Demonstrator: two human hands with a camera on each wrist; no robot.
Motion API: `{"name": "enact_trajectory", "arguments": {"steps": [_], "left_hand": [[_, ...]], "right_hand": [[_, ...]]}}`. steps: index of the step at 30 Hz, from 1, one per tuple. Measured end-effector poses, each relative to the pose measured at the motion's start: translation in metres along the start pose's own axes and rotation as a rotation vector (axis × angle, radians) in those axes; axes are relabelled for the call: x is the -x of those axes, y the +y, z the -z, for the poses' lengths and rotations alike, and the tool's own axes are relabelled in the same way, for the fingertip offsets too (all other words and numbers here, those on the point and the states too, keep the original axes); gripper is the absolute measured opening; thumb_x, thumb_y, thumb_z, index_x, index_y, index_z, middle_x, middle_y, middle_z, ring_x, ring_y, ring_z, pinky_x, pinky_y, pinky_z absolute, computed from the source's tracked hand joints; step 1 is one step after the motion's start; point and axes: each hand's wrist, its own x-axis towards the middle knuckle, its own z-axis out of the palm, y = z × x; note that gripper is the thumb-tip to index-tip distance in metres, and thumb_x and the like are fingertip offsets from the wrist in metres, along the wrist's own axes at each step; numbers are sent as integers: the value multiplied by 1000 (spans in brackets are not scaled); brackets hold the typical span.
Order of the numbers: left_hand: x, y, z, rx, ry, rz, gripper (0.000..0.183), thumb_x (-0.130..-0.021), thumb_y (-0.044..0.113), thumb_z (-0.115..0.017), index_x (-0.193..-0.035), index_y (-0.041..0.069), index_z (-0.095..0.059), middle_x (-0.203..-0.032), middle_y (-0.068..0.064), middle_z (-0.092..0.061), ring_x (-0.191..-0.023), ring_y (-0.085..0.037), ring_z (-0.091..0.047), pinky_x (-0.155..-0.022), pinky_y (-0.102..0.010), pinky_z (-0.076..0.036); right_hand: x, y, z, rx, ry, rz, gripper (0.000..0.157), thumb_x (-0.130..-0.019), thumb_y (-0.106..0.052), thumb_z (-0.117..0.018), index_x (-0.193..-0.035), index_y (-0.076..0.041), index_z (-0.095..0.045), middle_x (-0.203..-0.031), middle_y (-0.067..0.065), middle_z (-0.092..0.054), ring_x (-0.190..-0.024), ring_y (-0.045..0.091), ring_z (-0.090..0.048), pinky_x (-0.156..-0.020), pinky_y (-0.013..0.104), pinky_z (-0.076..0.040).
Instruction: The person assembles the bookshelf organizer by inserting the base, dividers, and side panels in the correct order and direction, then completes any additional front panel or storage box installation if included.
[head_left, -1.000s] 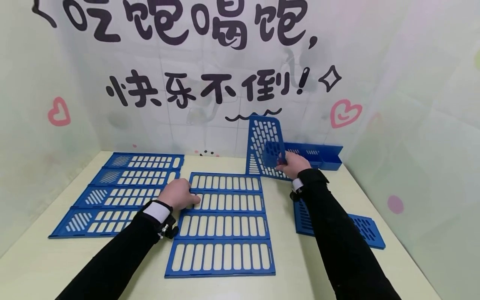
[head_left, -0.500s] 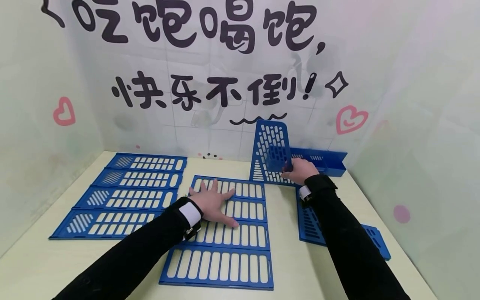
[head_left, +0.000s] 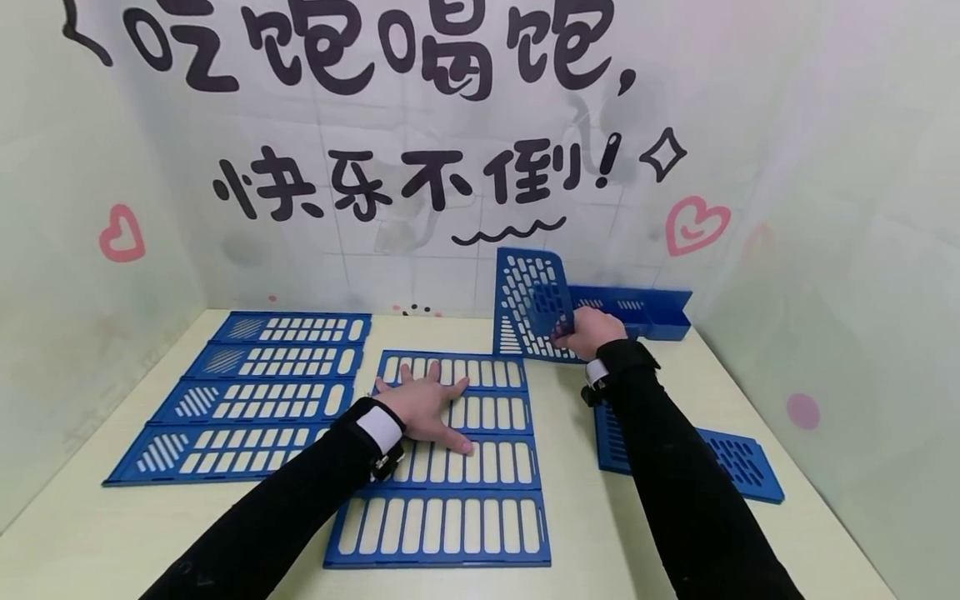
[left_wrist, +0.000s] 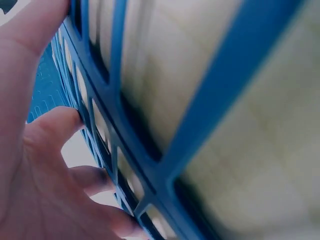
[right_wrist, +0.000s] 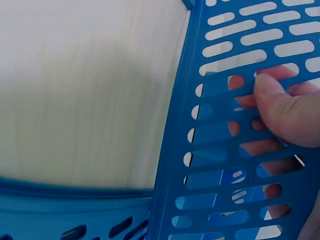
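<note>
In the head view my left hand [head_left: 422, 408] lies with spread fingers across the upper part of a column of blue slotted panels [head_left: 465, 492] on the table. The left wrist view shows its fingertips touching the blue bars [left_wrist: 135, 170]. Behind and to the right, my right hand [head_left: 592, 333] grips the edge of a blue perforated panel [head_left: 525, 283] with a sloping, rounded top, standing upright near the back wall. In the right wrist view the thumb [right_wrist: 270, 90] is on the near face, and fingers show through the slots behind.
Several blue panels [head_left: 201, 360] with rectangular holes lie in a stepped row at the left. A blue compartment piece [head_left: 667, 325] stands at the back right. Another perforated panel [head_left: 742, 467] lies partly hidden under the right sleeve. Walls enclose the table's back and sides.
My left hand has moved right, from the left edge of the middle panels to lying spread on top of them. The right hand keeps its grip on the upright panel, nearly in place.
</note>
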Motion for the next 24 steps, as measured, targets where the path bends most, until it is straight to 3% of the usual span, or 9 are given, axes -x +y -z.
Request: {"name": "enact_trajectory", "arguments": {"steps": [5, 14, 24], "left_hand": [[3, -2, 2, 10, 14, -5, 114, -82, 80, -81, -175, 39, -27, -184, -24, -1, -159, -72, 5, -112, -99, -2], [9, 4, 5, 17, 25, -2, 110, -84, 76, -83, -174, 38, -31, -184, -23, -7, -161, -70, 0, -115, -97, -7], [8, 3, 5, 30, 16, 19, 112, -84, 78, -81, -174, 38, -28, -185, -20, -6, -162, -68, 2, -118, -95, -4]], "right_hand": [[-1, -1, -1, 12, 29, 27, 15, -105, -28, -77, -108, -15, -84, -112, 8, -84, -96, 26, -76, -89, 43, -56], [-1, 3, 7, 16, -28, 26, 20, -104, -28, -79, -109, -9, -82, -102, 9, -83, -80, 20, -67, -80, 38, -53], [9, 25, 16, 23, -32, -9, 21, -103, -25, -79, -108, -6, -83, -103, 13, -84, -81, 22, -73, -87, 45, -59]]}}
